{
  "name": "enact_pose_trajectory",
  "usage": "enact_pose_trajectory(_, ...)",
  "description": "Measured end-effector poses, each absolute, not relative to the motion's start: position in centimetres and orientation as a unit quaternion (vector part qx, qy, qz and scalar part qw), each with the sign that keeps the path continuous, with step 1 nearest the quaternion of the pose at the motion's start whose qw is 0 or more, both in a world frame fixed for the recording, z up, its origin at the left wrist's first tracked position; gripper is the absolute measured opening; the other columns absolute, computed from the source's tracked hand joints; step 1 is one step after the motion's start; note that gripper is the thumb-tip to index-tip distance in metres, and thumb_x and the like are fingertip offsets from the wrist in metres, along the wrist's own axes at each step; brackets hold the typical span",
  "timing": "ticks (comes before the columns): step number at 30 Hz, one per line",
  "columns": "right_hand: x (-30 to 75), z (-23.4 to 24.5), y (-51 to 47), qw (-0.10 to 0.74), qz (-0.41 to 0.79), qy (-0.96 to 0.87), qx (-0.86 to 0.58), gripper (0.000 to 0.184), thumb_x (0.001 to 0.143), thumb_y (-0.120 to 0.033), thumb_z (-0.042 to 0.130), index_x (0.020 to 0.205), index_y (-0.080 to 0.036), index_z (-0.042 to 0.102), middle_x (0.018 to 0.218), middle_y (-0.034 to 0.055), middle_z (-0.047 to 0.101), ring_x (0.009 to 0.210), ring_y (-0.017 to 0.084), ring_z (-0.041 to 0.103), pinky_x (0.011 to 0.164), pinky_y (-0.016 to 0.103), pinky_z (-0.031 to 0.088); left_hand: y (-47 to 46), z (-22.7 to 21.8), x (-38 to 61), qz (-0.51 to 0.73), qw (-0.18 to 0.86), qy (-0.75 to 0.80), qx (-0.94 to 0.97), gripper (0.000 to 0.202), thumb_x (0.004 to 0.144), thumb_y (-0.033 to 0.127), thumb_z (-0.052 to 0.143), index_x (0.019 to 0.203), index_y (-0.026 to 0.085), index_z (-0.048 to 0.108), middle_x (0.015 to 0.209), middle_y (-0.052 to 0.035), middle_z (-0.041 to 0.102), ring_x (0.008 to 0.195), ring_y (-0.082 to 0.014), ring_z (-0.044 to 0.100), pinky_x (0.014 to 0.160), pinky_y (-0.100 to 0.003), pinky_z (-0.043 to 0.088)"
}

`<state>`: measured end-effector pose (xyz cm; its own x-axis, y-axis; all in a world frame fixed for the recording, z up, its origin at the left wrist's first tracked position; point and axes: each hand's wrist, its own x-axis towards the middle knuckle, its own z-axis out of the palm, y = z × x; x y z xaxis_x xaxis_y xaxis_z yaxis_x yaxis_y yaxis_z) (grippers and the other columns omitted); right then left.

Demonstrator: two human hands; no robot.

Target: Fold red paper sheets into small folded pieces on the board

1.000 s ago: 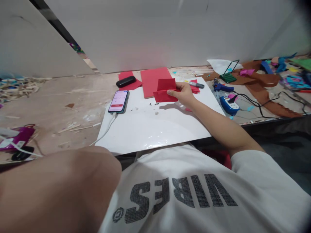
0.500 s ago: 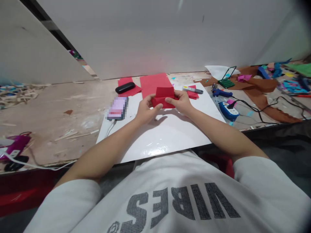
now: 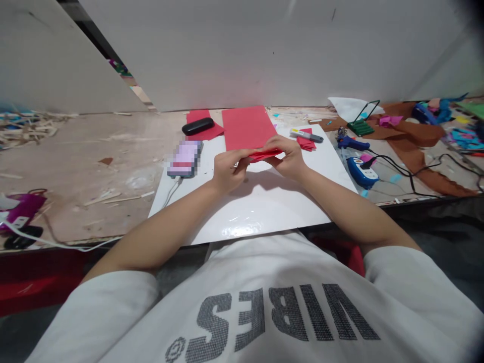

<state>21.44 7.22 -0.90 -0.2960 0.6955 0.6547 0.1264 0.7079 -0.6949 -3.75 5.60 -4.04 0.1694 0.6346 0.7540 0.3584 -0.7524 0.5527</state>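
Between my two hands is a folded piece of red paper (image 3: 264, 154), seen nearly edge-on above the white board (image 3: 249, 206). My left hand (image 3: 230, 170) is closed on its left end, and my right hand (image 3: 289, 157) pinches the right end. Just beyond them lies a large red sheet (image 3: 247, 126). Small red pieces (image 3: 307, 143) sit to the right of my right hand, with a grey cutter-like tool (image 3: 307, 135) across them.
A phone (image 3: 185, 159) on a cable lies at the left edge of the board. Behind it a black case (image 3: 197, 126) rests on red paper (image 3: 200, 117). Rightward are a blue glue gun (image 3: 353, 143), a blue corded device (image 3: 362, 172) and brown scraps (image 3: 419, 166). Wood slivers (image 3: 124, 197) litter the left side.
The red paper's raised flap has come down, and the piece is now tilted nearly edge-on. Both hands have turned over it and still hold its ends. The camera view has shifted slightly.
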Motion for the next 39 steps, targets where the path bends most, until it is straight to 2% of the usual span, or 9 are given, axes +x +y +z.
enact_pose_trajectory(5, 22.1, -0.2, 7.3, 0.527, 0.213, -0.777, -0.27, 0.027, 0.106, -0.059, 0.094, 0.098, -0.034, 0.096, 0.1, 0.0082, 0.091, 0.093, 0.031, 0.08, 0.093, 0.052, 0.066, 6.3, -4.4, -4.4, 0.542, 0.084, 0.317, 0.773, 0.048, 0.118, 0.057, 0.07, 0.15, 0.029, 0.093, 0.11, -0.0105, 0.097, 0.08, -0.0226, 0.087, 0.083, -0.034, 0.068)
enact_pose_trajectory(9, 22.5, -0.1, 8.0, 0.526, 0.211, -0.78, -0.265, 0.019, 0.102, -0.048, 0.092, 0.094, -0.031, 0.09, 0.098, 0.0072, 0.089, 0.089, 0.029, 0.077, 0.089, 0.049, 0.063, 6.6, -4.3, -4.7, 0.529, 0.126, 0.345, 0.765, 0.066, 0.111, 0.07, 0.078, 0.162, 0.029, 0.085, 0.119, -0.0115, 0.096, 0.091, -0.0254, 0.092, 0.087, -0.035, 0.069)
enact_pose_trajectory(14, 23.1, -0.3, 9.0, 0.475, 0.19, -0.798, -0.32, 0.014, 0.099, -0.039, 0.082, 0.089, -0.029, 0.079, 0.092, 0.006, 0.079, 0.089, 0.029, 0.07, 0.091, 0.048, 0.06, 6.9, -4.1, -4.9, 0.545, 0.117, 0.363, 0.747, 0.064, 0.109, 0.068, 0.077, 0.158, 0.028, 0.085, 0.119, -0.0078, 0.095, 0.104, -0.0285, 0.095, 0.089, -0.036, 0.069)
enact_pose_trajectory(20, 23.2, -0.6, 9.5, 0.461, 0.205, -0.792, -0.344, 0.006, 0.098, -0.031, 0.079, 0.093, -0.029, 0.077, 0.097, 0.006, 0.081, 0.094, 0.03, 0.07, 0.095, 0.049, 0.062, 6.4, -4.1, -4.2, 0.585, 0.136, 0.361, 0.713, 0.05, 0.111, 0.061, 0.073, 0.149, 0.033, 0.09, 0.097, -0.0039, 0.091, 0.071, -0.0222, 0.077, 0.077, -0.046, 0.065)
enact_pose_trajectory(23, 23.2, -0.6, 9.6, 0.47, 0.235, -0.775, -0.351, 0.003, 0.097, -0.03, 0.08, 0.098, -0.029, 0.082, 0.1, 0.0066, 0.084, 0.097, 0.031, 0.074, 0.098, 0.051, 0.065, 5.8, -3.9, -3.5, 0.581, 0.196, 0.372, 0.697, 0.063, 0.111, 0.08, 0.076, 0.149, 0.031, 0.087, 0.114, -0.0079, 0.094, 0.098, -0.0269, 0.09, 0.087, -0.047, 0.07)
enact_pose_trajectory(25, 23.2, -0.5, 9.5, 0.47, 0.253, -0.764, -0.363, 0.005, 0.096, -0.031, 0.081, 0.099, -0.029, 0.085, 0.099, 0.0063, 0.084, 0.098, 0.031, 0.075, 0.101, 0.052, 0.065, 5.5, -3.7, -2.9, 0.58, 0.21, 0.375, 0.692, 0.084, 0.106, 0.095, 0.079, 0.152, 0.025, 0.083, 0.134, -0.0117, 0.093, 0.121, -0.0316, 0.093, 0.093, -0.047, 0.074)
enact_pose_trajectory(27, 23.0, -0.4, 9.1, 0.466, 0.274, -0.756, -0.369, 0.009, 0.095, -0.036, 0.085, 0.1, -0.029, 0.087, 0.097, 0.0057, 0.085, 0.099, 0.031, 0.076, 0.104, 0.052, 0.066, 5.3, -3.6, -2.5, 0.588, 0.205, 0.376, 0.686, 0.092, 0.102, 0.097, 0.083, 0.154, 0.022, 0.078, 0.145, -0.014, 0.091, 0.128, -0.0334, 0.092, 0.096, -0.045, 0.076)
enact_pose_trajectory(33, 21.5, 0.0, 7.2, 0.485, 0.395, -0.712, -0.318, 0.04, 0.089, -0.063, 0.103, 0.105, -0.027, 0.099, 0.111, 0.0069, 0.097, 0.105, 0.031, 0.085, 0.101, 0.047, 0.07, 4.5, -3.3, -1.8, 0.585, 0.237, 0.378, 0.677, 0.076, 0.103, 0.074, 0.095, 0.158, 0.028, 0.072, 0.157, -0.0156, 0.086, 0.117, -0.0308, 0.095, 0.092, -0.039, 0.077)
enact_pose_trajectory(39, 21.0, -0.4, 7.2, 0.497, 0.429, -0.695, -0.292, 0.06, 0.083, -0.079, 0.111, 0.104, -0.025, 0.1, 0.107, 0.0085, 0.097, 0.098, 0.028, 0.086, 0.092, 0.043, 0.07, 5.0, -4.2, -1.7, 0.601, 0.224, 0.345, 0.685, 0.078, 0.111, 0.087, 0.083, 0.158, 0.026, 0.072, 0.153, -0.0149, 0.089, 0.112, -0.0279, 0.096, 0.087, -0.035, 0.078)
